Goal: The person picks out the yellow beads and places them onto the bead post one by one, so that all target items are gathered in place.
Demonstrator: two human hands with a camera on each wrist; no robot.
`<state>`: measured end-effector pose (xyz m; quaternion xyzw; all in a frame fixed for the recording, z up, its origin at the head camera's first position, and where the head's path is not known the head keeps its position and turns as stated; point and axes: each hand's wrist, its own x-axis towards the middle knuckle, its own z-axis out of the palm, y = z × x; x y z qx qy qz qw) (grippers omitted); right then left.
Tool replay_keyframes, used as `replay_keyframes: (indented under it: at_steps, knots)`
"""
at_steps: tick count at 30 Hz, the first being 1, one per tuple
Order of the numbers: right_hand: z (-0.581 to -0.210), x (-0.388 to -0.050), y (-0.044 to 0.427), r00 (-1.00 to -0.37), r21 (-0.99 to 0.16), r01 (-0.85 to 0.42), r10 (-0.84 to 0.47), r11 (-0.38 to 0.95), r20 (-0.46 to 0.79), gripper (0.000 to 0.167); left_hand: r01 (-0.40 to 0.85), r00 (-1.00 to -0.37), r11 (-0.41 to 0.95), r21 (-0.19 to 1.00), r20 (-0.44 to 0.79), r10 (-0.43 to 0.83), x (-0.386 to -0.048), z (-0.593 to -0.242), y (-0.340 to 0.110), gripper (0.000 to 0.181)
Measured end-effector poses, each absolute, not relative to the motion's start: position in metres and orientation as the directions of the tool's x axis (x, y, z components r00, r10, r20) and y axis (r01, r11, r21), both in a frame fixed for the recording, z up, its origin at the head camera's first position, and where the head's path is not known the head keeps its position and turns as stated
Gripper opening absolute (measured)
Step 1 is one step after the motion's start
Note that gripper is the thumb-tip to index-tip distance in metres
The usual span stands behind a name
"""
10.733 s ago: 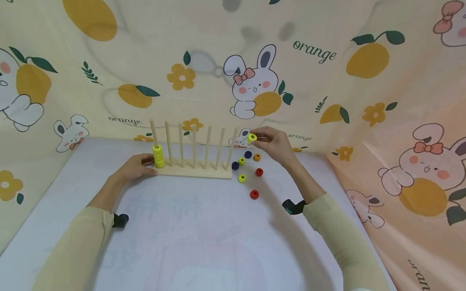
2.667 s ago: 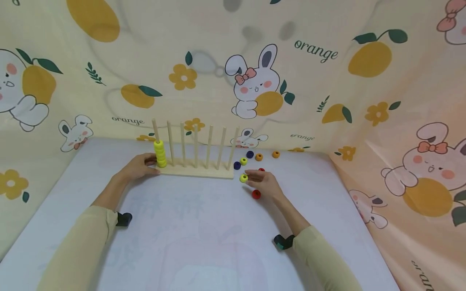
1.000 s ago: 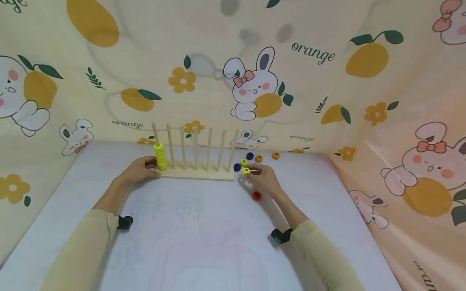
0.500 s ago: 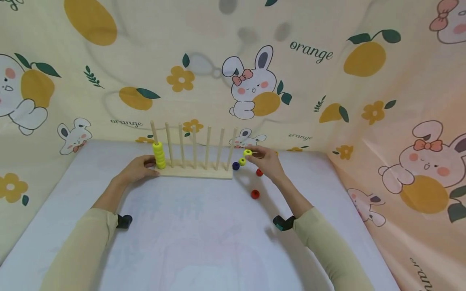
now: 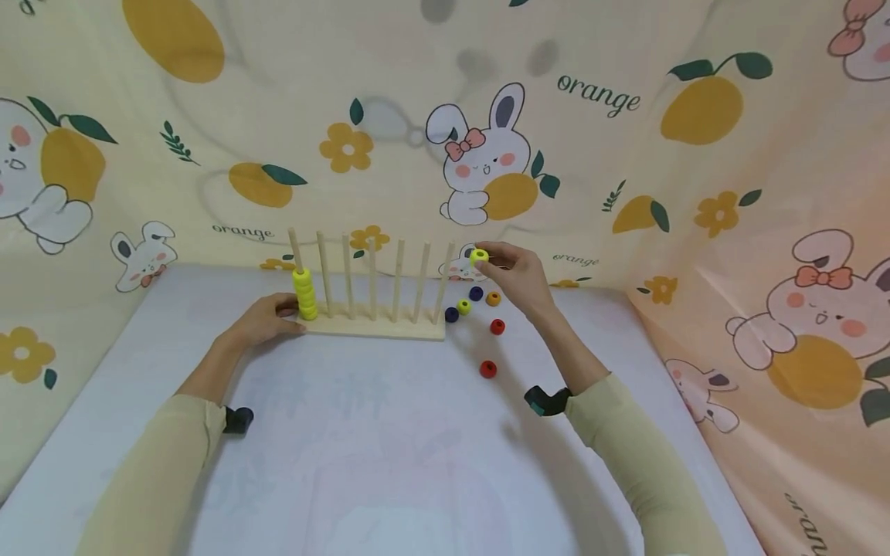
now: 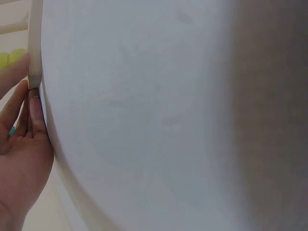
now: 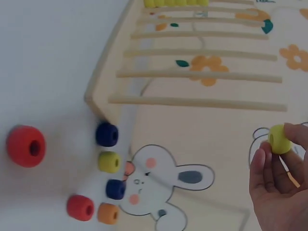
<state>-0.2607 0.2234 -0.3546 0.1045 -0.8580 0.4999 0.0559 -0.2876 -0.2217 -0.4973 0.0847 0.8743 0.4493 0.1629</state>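
A wooden peg rack (image 5: pixel 375 329) with a row of upright pegs stands towards the back of the table. Yellow beads (image 5: pixel 305 295) are stacked on its leftmost peg; the other pegs are bare. My left hand (image 5: pixel 264 320) grips the left end of the rack's base, thumb at the front edge; in the left wrist view the fingers (image 6: pixel 37 115) lie against that end. Up by the top of the rightmost peg, my right hand (image 5: pixel 520 279) pinches a yellow bead (image 7: pixel 279 139) between thumb and fingertips. The bead is apart from the peg, its hole showing.
Right of the rack lie loose beads: a yellow one (image 5: pixel 463 307), dark blue ones (image 5: pixel 452 314), an orange one (image 5: pixel 494 298) and red ones (image 5: pixel 488 369). A patterned cloth (image 5: pixel 389 185) hangs behind the white table (image 5: pixel 375 448).
My right hand has picked up a yellow bead from the table and raised it towards the rightmost peg's top. Since the oldest frame the yellow stack has grown taller. My left hand has stayed put.
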Motion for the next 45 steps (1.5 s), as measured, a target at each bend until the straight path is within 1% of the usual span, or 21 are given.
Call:
replay_keyframes:
  at_steps: [10, 19, 27, 35, 45]
  knots:
    - [-0.333, -0.265, 0.208, -0.953, -0.838, -0.303, -0.170, 0.453, 0.252, 0.034, 0.003, -0.930, 0.601, 0.799, -0.219, 0.295, -0.287, -0.497, -0.221, 0.079]
    - [-0.314, -0.273, 0.180, -0.928, -0.832, -0.366, -0.235, 0.417, 0.290, 0.031, 0.000, -0.929, 0.592, 0.806, -0.219, 0.298, -0.288, -0.495, -0.219, 0.079]
    - [-0.299, -0.279, 0.154, -0.903, -0.819, -0.414, -0.290, 0.396, 0.317, 0.031, 0.025, -0.930, 0.584, 0.811, -0.196, 0.312, -0.287, -0.492, -0.218, 0.078]
    - [-0.292, -0.285, 0.126, -0.893, -0.823, -0.421, -0.330, 0.380, 0.305, 0.033, 0.021, -0.930, 0.578, 0.816, -0.197, 0.311, -0.288, -0.496, -0.222, 0.079]
    - [-0.289, -0.292, 0.102, -0.847, -0.796, -0.490, -0.411, 0.355, 0.338, 0.032, 0.025, -0.932, 0.577, 0.816, -0.189, 0.308, -0.290, -0.498, -0.222, 0.080]
